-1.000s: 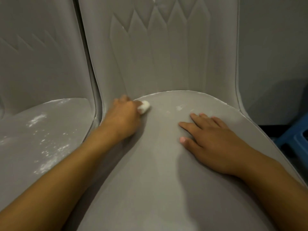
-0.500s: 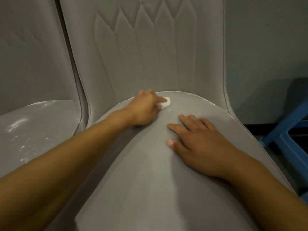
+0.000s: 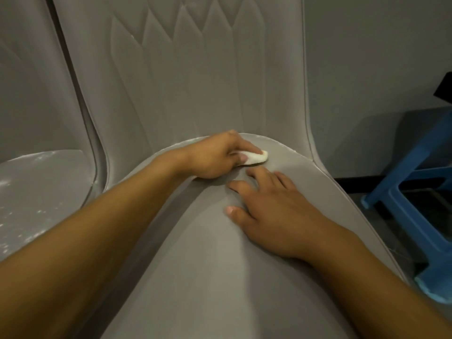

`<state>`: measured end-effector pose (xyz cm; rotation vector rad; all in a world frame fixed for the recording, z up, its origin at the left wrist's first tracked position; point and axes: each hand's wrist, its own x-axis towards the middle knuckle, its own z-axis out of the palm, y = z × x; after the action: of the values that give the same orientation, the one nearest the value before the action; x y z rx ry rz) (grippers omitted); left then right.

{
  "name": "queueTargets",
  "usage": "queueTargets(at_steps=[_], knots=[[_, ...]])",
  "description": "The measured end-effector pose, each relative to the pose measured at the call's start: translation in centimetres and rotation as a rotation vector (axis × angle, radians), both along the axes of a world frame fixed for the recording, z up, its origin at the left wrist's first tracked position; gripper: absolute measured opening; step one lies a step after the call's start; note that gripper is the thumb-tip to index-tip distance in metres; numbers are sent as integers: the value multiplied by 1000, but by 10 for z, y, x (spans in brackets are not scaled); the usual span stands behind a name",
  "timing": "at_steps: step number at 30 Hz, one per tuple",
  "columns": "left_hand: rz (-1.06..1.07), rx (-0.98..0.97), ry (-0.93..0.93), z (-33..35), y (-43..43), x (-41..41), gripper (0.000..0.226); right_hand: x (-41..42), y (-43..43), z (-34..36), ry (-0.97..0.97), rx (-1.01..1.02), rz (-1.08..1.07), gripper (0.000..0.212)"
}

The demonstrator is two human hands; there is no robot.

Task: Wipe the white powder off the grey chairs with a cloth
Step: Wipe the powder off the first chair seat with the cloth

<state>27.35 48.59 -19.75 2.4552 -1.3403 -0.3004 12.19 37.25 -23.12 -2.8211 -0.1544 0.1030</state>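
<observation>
A grey chair fills the middle of the view, its seat [image 3: 220,277] bulging toward me and its ribbed backrest [image 3: 195,81] rising behind. My left hand [image 3: 215,155] grips a small white cloth [image 3: 255,157] and presses it on the back edge of the seat, near the crease with the backrest. My right hand [image 3: 274,211] lies flat on the seat just in front of the cloth, fingers spread. A thin line of white powder [image 3: 281,144] runs along the seat's back rim.
A second grey chair stands at the left; its seat [image 3: 44,192] carries scattered white powder specks. A blue plastic stool [image 3: 415,196] stands on the floor at the right, close to the chair's edge. A grey wall lies behind.
My left hand has slid the cloth rightward along the seat's back edge, from the left corner to the middle. My right hand stayed flat on the seat. The powder specks near its fingers are gone.
</observation>
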Motion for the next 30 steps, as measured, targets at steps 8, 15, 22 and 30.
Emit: queueTargets(at_steps=[8,15,22,30], knots=[[-7,-18,-38,-10,-28,10,37,0,-1,-5,4,-30,25,59],[-191,23,-21,-6,-60,6,37,2,-1,-8,-13,-63,38,64],[-175,16,-283,-25,-82,20,40,0,-2,-7,-44,-58,39,58],[391,188,-356,-31,27,80,51,-1,-3,-6,-3,-44,29,60]])
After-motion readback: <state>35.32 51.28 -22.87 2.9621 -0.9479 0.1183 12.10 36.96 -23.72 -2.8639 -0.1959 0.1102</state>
